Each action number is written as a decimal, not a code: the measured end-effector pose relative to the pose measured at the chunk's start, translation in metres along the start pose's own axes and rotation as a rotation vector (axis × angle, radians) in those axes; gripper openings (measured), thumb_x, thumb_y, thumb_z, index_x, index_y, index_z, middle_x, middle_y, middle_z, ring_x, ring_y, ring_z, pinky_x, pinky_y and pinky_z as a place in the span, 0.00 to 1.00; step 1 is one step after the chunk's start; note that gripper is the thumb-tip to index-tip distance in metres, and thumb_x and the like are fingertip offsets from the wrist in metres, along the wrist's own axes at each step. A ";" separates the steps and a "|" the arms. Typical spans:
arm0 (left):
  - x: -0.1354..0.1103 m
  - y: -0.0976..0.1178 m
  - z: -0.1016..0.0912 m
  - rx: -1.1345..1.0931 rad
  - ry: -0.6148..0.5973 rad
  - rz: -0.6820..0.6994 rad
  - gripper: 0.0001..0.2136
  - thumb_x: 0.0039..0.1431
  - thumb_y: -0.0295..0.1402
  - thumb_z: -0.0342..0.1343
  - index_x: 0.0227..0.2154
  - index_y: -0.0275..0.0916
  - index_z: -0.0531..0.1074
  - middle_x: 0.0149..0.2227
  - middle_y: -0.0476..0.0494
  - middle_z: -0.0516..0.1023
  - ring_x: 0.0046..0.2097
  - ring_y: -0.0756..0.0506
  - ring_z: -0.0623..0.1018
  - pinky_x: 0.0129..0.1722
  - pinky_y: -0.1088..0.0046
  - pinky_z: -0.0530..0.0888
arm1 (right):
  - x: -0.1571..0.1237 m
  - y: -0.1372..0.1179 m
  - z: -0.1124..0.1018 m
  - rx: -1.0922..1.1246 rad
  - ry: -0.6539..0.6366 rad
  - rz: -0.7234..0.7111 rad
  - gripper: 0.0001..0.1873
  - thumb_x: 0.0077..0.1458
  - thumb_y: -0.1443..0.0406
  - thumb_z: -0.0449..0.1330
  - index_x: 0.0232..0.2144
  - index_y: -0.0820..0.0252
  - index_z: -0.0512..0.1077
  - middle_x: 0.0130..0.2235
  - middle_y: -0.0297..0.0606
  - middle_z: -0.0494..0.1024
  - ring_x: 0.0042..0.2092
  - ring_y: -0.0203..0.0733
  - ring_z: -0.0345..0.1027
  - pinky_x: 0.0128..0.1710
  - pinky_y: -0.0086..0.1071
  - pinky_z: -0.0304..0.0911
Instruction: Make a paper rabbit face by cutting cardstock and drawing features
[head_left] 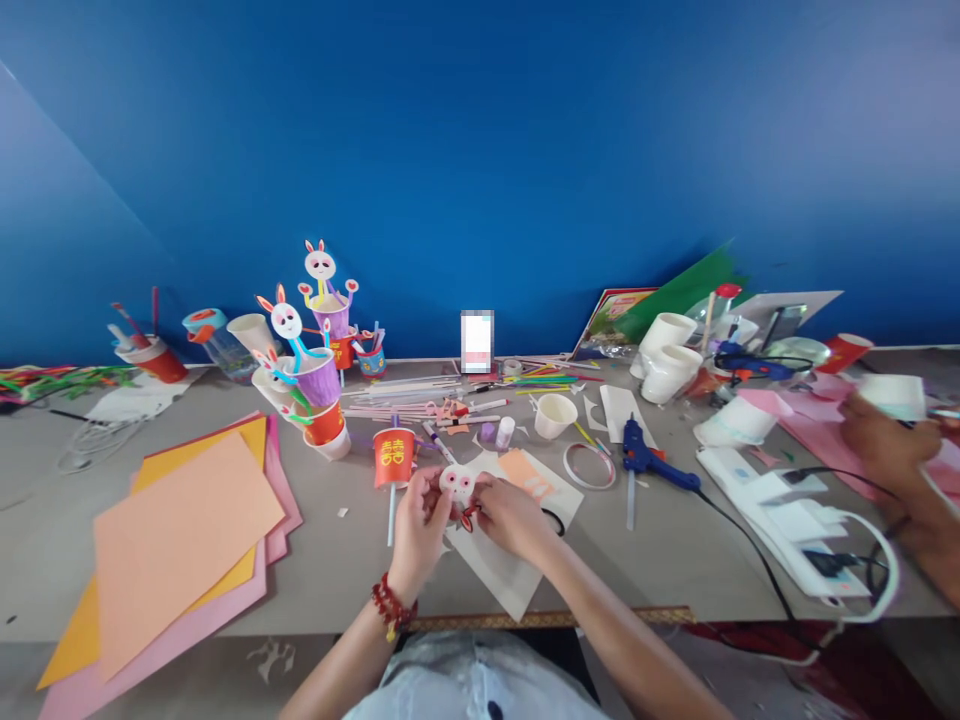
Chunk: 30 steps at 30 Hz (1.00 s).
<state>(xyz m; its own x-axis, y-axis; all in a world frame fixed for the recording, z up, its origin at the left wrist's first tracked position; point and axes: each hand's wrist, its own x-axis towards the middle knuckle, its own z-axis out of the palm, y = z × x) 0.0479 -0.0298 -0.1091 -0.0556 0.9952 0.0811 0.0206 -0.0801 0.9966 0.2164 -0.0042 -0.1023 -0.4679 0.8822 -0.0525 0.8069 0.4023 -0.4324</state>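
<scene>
A blue wall (480, 150) fills the upper half of the frame. Below it, a grey table (337, 570) spans the full width and is crowded with craft goods. At lower left, a fan of orange and pink paper sheets (176, 540) is laid flat. At right, a white power strip (780, 520) with black cords is seen, and a co-worker's hand (889, 445) is blurred above pink paper. White cups (667, 360) are stacked at upper right. Rabbit-headed cup figures (315, 360) are grouped left of centre; a red cup (394, 457) on a stick stands nearer the centre. A blue glue gun (649, 458) lies right of centre. At lower centre, a small white rabbit face (457, 484) is pinched between the left hand (418, 530) and right hand (510, 515), just above the table; both hands are closed narrowly on it.
</scene>
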 end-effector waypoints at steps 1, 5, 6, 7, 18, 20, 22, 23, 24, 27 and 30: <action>0.000 -0.001 -0.001 0.017 -0.002 0.009 0.12 0.62 0.36 0.55 0.46 0.39 0.66 0.33 0.48 0.76 0.28 0.49 0.77 0.30 0.74 0.75 | 0.000 0.000 -0.001 0.006 0.006 0.002 0.08 0.55 0.73 0.57 0.36 0.61 0.74 0.43 0.44 0.77 0.43 0.46 0.72 0.39 0.32 0.61; 0.002 -0.007 -0.002 0.068 -0.047 0.035 0.12 0.63 0.34 0.52 0.48 0.41 0.64 0.36 0.47 0.76 0.29 0.49 0.79 0.29 0.74 0.75 | -0.004 0.001 -0.004 0.043 0.012 -0.010 0.07 0.55 0.73 0.58 0.35 0.59 0.73 0.37 0.39 0.77 0.39 0.42 0.71 0.37 0.30 0.59; 0.003 -0.009 -0.001 0.079 -0.062 0.038 0.12 0.63 0.34 0.52 0.49 0.41 0.64 0.37 0.46 0.76 0.28 0.49 0.79 0.29 0.74 0.75 | -0.006 0.002 -0.005 0.068 0.013 -0.017 0.07 0.55 0.73 0.58 0.34 0.59 0.73 0.35 0.37 0.77 0.38 0.41 0.71 0.36 0.29 0.59; 0.003 -0.012 -0.001 0.098 -0.075 0.041 0.13 0.64 0.33 0.51 0.50 0.41 0.64 0.38 0.45 0.76 0.28 0.49 0.79 0.28 0.73 0.75 | -0.008 0.005 -0.007 0.104 0.020 -0.020 0.07 0.55 0.73 0.58 0.34 0.59 0.73 0.34 0.36 0.77 0.37 0.41 0.71 0.35 0.29 0.59; 0.005 -0.005 0.015 0.543 -0.079 0.162 0.16 0.58 0.27 0.53 0.50 0.40 0.69 0.52 0.36 0.71 0.26 0.51 0.75 0.31 0.70 0.73 | -0.035 0.027 -0.034 0.491 0.287 -0.133 0.08 0.58 0.71 0.56 0.34 0.56 0.75 0.38 0.39 0.77 0.33 0.39 0.69 0.31 0.30 0.64; 0.002 0.007 0.016 0.480 -0.092 0.134 0.11 0.63 0.34 0.51 0.46 0.39 0.71 0.51 0.36 0.71 0.24 0.53 0.73 0.27 0.73 0.71 | -0.036 0.023 -0.033 0.514 0.342 -0.236 0.10 0.60 0.72 0.55 0.35 0.55 0.76 0.39 0.41 0.76 0.39 0.42 0.71 0.34 0.31 0.66; 0.000 0.017 0.017 0.280 -0.207 0.021 0.13 0.66 0.41 0.49 0.40 0.38 0.72 0.40 0.41 0.75 0.21 0.55 0.70 0.23 0.76 0.66 | -0.035 0.020 -0.032 0.497 0.402 -0.319 0.10 0.61 0.72 0.56 0.35 0.55 0.76 0.38 0.41 0.76 0.42 0.43 0.71 0.38 0.33 0.68; -0.001 0.022 0.016 0.175 -0.275 -0.056 0.15 0.65 0.45 0.48 0.37 0.37 0.72 0.32 0.45 0.75 0.19 0.55 0.67 0.21 0.77 0.63 | -0.035 0.019 -0.031 0.482 0.429 -0.351 0.10 0.61 0.71 0.56 0.35 0.54 0.76 0.38 0.41 0.76 0.42 0.43 0.71 0.40 0.34 0.68; -0.002 0.026 0.016 0.075 -0.332 -0.127 0.17 0.64 0.47 0.49 0.34 0.37 0.71 0.25 0.49 0.72 0.19 0.54 0.65 0.20 0.78 0.61 | -0.035 0.017 -0.030 0.467 0.451 -0.376 0.09 0.61 0.71 0.57 0.35 0.54 0.76 0.38 0.41 0.77 0.42 0.43 0.72 0.41 0.35 0.68; -0.004 0.031 0.013 -0.116 -0.426 -0.253 0.17 0.60 0.49 0.55 0.30 0.37 0.70 0.20 0.53 0.66 0.20 0.54 0.63 0.21 0.79 0.60 | -0.035 0.015 -0.027 0.430 0.481 -0.429 0.09 0.62 0.69 0.57 0.36 0.53 0.76 0.39 0.41 0.78 0.42 0.43 0.72 0.41 0.36 0.69; -0.003 0.028 0.005 0.014 -0.389 -0.184 0.15 0.61 0.46 0.55 0.31 0.38 0.70 0.25 0.50 0.70 0.23 0.52 0.67 0.24 0.76 0.65 | -0.037 0.014 -0.026 0.385 0.477 -0.426 0.10 0.63 0.69 0.55 0.36 0.53 0.76 0.39 0.41 0.78 0.42 0.43 0.72 0.41 0.37 0.69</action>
<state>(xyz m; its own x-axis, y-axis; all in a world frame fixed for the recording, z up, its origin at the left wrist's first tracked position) 0.0537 -0.0347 -0.0814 0.3205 0.9405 -0.1129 0.0588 0.0992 0.9933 0.2549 -0.0250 -0.0829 -0.4335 0.7149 0.5487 0.3663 0.6960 -0.6176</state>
